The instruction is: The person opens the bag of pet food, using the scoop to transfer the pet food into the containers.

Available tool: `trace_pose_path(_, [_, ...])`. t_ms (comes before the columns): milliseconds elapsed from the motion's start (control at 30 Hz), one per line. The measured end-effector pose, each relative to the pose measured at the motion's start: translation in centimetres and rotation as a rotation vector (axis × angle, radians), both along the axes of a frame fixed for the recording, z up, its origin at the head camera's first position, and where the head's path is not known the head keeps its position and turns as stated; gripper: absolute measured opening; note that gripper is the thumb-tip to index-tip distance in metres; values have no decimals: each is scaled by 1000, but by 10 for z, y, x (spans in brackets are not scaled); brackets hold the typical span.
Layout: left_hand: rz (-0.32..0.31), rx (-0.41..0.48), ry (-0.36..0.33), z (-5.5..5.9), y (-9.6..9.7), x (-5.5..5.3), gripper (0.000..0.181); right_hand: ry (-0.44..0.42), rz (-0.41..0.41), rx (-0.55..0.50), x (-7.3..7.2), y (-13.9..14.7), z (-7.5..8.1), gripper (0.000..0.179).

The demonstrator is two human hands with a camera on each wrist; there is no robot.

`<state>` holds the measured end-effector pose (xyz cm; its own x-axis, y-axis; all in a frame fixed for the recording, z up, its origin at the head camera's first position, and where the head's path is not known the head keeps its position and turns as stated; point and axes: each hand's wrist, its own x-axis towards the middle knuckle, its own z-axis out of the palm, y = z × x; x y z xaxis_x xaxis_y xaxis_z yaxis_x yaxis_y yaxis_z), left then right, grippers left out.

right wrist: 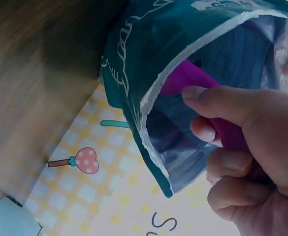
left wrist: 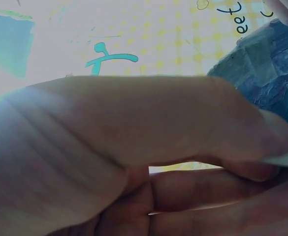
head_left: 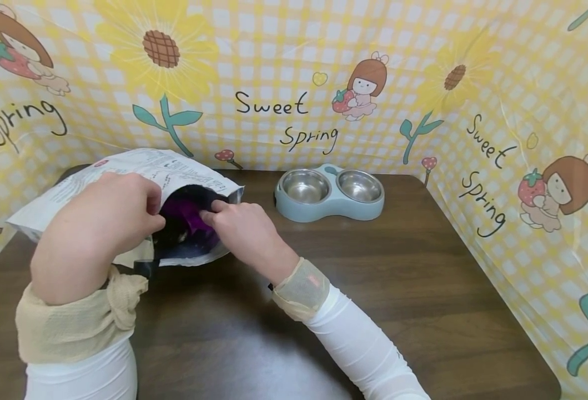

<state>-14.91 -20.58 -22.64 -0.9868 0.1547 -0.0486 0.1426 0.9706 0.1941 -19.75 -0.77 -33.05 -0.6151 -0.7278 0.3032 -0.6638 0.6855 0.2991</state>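
Observation:
A large pouch-style bag (head_left: 184, 164) lies on its side on the table, its mouth gaping toward me. My left hand (head_left: 94, 222) pinches the rim of the bag between thumb and fingers, as the left wrist view shows up close. At the opening, my right hand (head_left: 246, 236) grips the handle of a purple scoop (right wrist: 188, 76). Its far part reaches inside the bag, and its tip is partly hidden there. In the right wrist view the bag's teal printed side (right wrist: 134, 59) and torn pale rim show. What the bag contains is too dark to make out.
A light-blue double pet bowl (head_left: 328, 208) with two steel dishes stands at the back of the brown wooden table (head_left: 373, 266), right of the bag. A yellow checked cloth (head_left: 264, 55) with printed flowers encloses the table at the back and sides.

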Motion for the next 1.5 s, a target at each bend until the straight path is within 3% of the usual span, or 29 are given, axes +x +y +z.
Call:
trace_pose_path(100, [-1, 0, 0, 0, 0, 0, 19, -62, 3, -8, -1, 1, 2, 31])
trace_pose_path(267, [-4, 5, -1, 2, 0, 2, 19, -260, 0, -90, -3, 1, 4, 17])
trace_pose_path(433, [-8, 10, 3, 4, 2, 4, 19, -463, -4, -174, -7, 5, 5, 15])
trace_pose_path(600, [-11, 9, 1, 5, 4, 4, 20, -601, 4, -212, -12, 8, 6, 15])
trace_pose_path(867, [-10, 7, 5, 5, 3, 4, 19, -699, -43, -178, -15, 7, 1, 25])
trace_pose_path(1100, [-7, 2, 16, 3, -2, 2, 18, -687, -54, -121, -19, 13, 0, 30])
trace_pose_path(1500, [4, 10, 43, 3, -7, 3, 18, -805, 13, -106, -32, 33, 8, 30])
